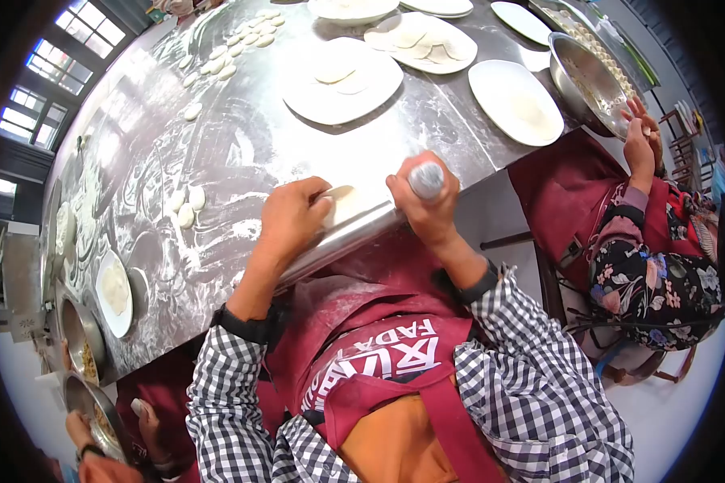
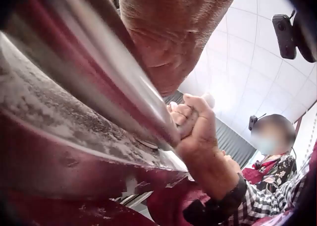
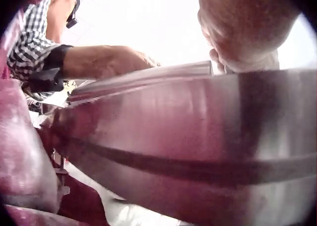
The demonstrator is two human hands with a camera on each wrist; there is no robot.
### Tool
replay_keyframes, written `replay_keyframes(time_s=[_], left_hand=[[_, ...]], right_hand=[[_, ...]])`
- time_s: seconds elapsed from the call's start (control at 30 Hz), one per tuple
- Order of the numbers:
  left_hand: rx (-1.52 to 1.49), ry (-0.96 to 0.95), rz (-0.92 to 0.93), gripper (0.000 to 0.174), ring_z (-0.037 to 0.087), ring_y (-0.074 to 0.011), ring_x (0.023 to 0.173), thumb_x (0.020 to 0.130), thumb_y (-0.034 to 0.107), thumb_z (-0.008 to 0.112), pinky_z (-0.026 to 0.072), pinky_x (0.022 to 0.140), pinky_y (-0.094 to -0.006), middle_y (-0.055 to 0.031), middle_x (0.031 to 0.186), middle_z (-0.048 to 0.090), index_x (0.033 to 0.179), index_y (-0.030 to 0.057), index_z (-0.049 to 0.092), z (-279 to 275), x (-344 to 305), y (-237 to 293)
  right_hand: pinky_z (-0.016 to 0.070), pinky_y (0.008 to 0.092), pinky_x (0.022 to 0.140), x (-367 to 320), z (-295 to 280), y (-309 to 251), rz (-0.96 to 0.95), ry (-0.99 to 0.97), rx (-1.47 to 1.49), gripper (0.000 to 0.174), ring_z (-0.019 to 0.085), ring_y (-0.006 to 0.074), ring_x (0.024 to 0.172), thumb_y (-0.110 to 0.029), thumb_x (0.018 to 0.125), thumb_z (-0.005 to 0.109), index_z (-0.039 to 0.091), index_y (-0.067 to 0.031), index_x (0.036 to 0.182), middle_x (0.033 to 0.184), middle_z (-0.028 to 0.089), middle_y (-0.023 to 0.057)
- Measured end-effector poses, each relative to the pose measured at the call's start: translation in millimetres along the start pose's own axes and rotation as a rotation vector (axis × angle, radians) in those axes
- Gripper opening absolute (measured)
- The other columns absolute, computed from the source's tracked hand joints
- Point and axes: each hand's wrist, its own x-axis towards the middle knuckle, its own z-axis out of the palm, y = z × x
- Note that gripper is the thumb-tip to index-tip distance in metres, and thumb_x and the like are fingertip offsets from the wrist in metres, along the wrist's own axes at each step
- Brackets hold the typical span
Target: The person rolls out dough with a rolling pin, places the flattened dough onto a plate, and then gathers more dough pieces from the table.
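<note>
My left hand (image 1: 294,217) is at the near edge of the metal table, its curled fingertips pinching the side of a pale, flat dough wrapper (image 1: 345,203). To its right, my right hand (image 1: 431,205) grips a grey rolling pin (image 1: 426,180). The pin's floury round end points up at the head camera; the rest is hidden by the hand. A shiny metal tube (image 3: 143,80) runs along the table's front edge between the hands. In the left wrist view the right hand (image 2: 195,132) appears as a fist beyond that tube.
White plates hold wrappers, one plate (image 1: 342,105) just beyond my hands. Several small dough pieces (image 1: 187,211) lie on the floured table (image 1: 242,161). A metal bowl (image 1: 592,84) stands at the right, near another person's hands (image 1: 643,133). More bowls (image 1: 80,338) are at lower left.
</note>
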Motion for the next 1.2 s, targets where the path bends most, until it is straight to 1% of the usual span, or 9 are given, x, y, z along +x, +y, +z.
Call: replay_keyframes(time_s=[0.07, 0.2, 0.3, 0.47, 0.57, 0.7, 0.97, 1.07, 1.2], left_hand=[[-0.315, -0.096, -0.092, 0.021, 0.063, -0.0244, 0.070, 0.075, 0.014, 0.056, 0.0476, 0.067, -0.0319, -0.0137, 0.074, 0.065, 0.090, 0.0018, 0.064, -7, 2, -19], [-0.089, -0.122, -0.002, 0.020, 0.062, -0.0262, 0.072, 0.075, 0.013, 0.053, 0.0473, 0.068, -0.0342, -0.0153, 0.074, 0.064, 0.087, 0.0004, 0.064, -14, -6, 6], [0.022, -0.011, 0.033, 0.023, 0.057, -0.0168, 0.067, 0.082, 0.015, 0.052, 0.0454, 0.065, -0.0309, -0.0112, 0.073, 0.062, 0.092, -0.0027, 0.061, -11, 5, 13], [0.121, -0.007, -0.010, 0.024, 0.058, -0.0203, 0.064, 0.083, 0.020, 0.053, 0.0448, 0.063, -0.0327, -0.0136, 0.072, 0.061, 0.093, 0.0004, 0.062, -4, 3, 16], [0.117, -0.034, -0.013, 0.021, 0.061, -0.0323, 0.069, 0.078, 0.023, 0.056, 0.0470, 0.065, -0.0378, -0.0154, 0.074, 0.063, 0.086, 0.0066, 0.066, -8, -1, 8], [-0.351, -0.123, -0.104, 0.023, 0.061, -0.0273, 0.064, 0.075, 0.019, 0.059, 0.0462, 0.062, -0.0330, -0.0167, 0.071, 0.062, 0.089, 0.0026, 0.065, -10, 0, -17], [-0.025, 0.083, -0.025, 0.022, 0.061, -0.0336, 0.071, 0.077, 0.019, 0.054, 0.0472, 0.067, -0.0377, -0.0178, 0.076, 0.064, 0.088, 0.0040, 0.066, -2, 13, 9], [0.075, 0.030, 0.004, 0.023, 0.062, -0.0322, 0.071, 0.076, 0.019, 0.054, 0.0480, 0.067, -0.0363, -0.0178, 0.077, 0.064, 0.090, 0.0049, 0.066, -2, 5, 10], [-0.367, -0.066, -0.105, 0.023, 0.061, -0.0168, 0.065, 0.074, 0.014, 0.059, 0.0475, 0.063, -0.0299, -0.0124, 0.071, 0.064, 0.091, -0.0005, 0.065, -6, 8, -9]], right_hand=[[0.0430, 0.0288, 0.050, -7, -6, -1, 0.023, -0.018, 0.002, 0.022, 0.050, 0.0132, 0.049, -0.007, 0.067, 0.070, 0.048, -0.0039, 0.067, 0.054, 0.051, 0.0050], [0.0427, 0.0296, 0.050, 11, 9, 13, 0.034, -0.008, 0.036, 0.020, 0.050, 0.0142, 0.050, -0.008, 0.067, 0.069, 0.050, -0.0032, 0.068, 0.056, 0.052, 0.0059], [0.0419, 0.0293, 0.049, 42, 41, 20, -0.035, 0.043, 0.041, 0.020, 0.050, 0.0138, 0.050, -0.008, 0.068, 0.068, 0.048, -0.0032, 0.068, 0.057, 0.052, 0.0063], [0.0420, 0.0275, 0.049, 29, 27, 15, 0.056, 0.023, 0.059, 0.021, 0.050, 0.0101, 0.051, -0.007, 0.068, 0.068, 0.047, -0.0037, 0.066, 0.057, 0.052, 0.0037], [0.0417, 0.0269, 0.049, 3, 5, 4, 0.078, 0.008, 0.103, 0.020, 0.049, 0.0093, 0.050, -0.005, 0.068, 0.067, 0.048, -0.0038, 0.067, 0.056, 0.052, 0.0028], [0.0417, 0.0274, 0.049, -1, 1, 0, 0.005, 0.013, 0.054, 0.020, 0.049, 0.0108, 0.050, -0.005, 0.068, 0.068, 0.049, -0.0034, 0.068, 0.056, 0.052, 0.0041], [0.0425, 0.0297, 0.049, 45, 48, 27, -0.069, 0.047, 0.054, 0.022, 0.050, 0.0138, 0.049, -0.009, 0.068, 0.069, 0.047, -0.0036, 0.067, 0.056, 0.052, 0.0056], [0.0431, 0.0283, 0.049, 21, 23, 21, 0.029, 0.018, 0.055, 0.020, 0.051, 0.0127, 0.049, -0.007, 0.068, 0.068, 0.049, -0.0037, 0.068, 0.055, 0.052, 0.0041], [0.0421, 0.0263, 0.049, -8, -3, 1, 0.054, -0.005, 0.101, 0.020, 0.049, 0.0099, 0.050, -0.004, 0.069, 0.068, 0.048, -0.0037, 0.067, 0.055, 0.051, 0.0019]])
